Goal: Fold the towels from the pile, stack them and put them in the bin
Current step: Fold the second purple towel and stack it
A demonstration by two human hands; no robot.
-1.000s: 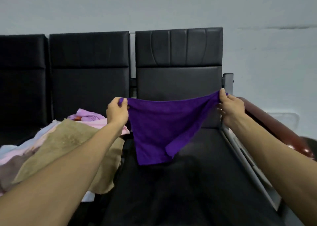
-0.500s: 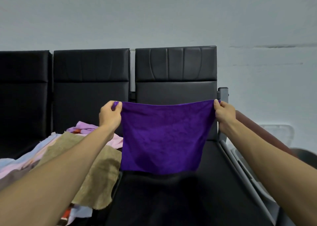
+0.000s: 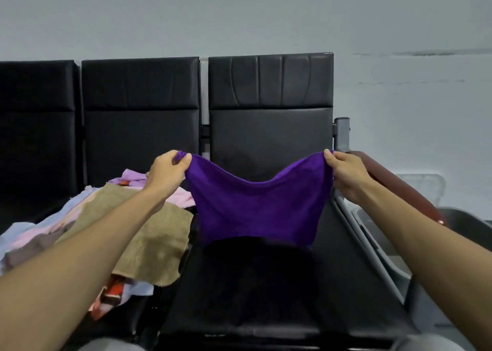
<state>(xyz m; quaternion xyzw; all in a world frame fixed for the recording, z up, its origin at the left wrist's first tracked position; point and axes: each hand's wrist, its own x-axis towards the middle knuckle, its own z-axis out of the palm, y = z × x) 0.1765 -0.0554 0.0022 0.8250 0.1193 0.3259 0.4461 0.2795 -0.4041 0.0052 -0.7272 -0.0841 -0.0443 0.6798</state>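
Towel, purple, held up in the middle of the frame in front of a black chair back. Pinched at its upper left corner by left hand, thumb and fingers closed on the cloth; pinched at its upper right corner by right hand the same way. Sags in a curve between the two hands, lower edge hanging over black seat. Pile of towels at lower left, tan one on top. Grey bin at right edge, beside the seat.
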